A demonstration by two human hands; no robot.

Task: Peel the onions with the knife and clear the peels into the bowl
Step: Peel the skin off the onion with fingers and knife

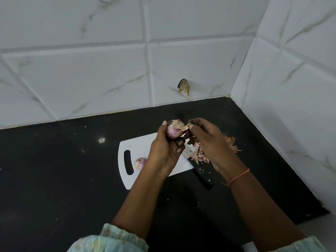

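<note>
My left hand point(164, 149) grips a pale purple onion point(174, 130) and holds it up above the white cutting board point(143, 146). My right hand point(203, 139) pinches a strip of dry peel point(186, 126) still attached to that onion's right side. A second onion point(140, 162) lies on the board beside its handle slot. The black-handled knife point(201, 171) lies at the board's right edge, its blade partly under a pile of peels point(201, 155). No bowl is in view.
The board sits on a black counter point(63, 170) in a corner of white tiled walls point(91, 70). More orange peels point(231, 144) lie behind my right hand. A broken patch point(184, 86) marks the back wall. Small peel scraps dot the counter.
</note>
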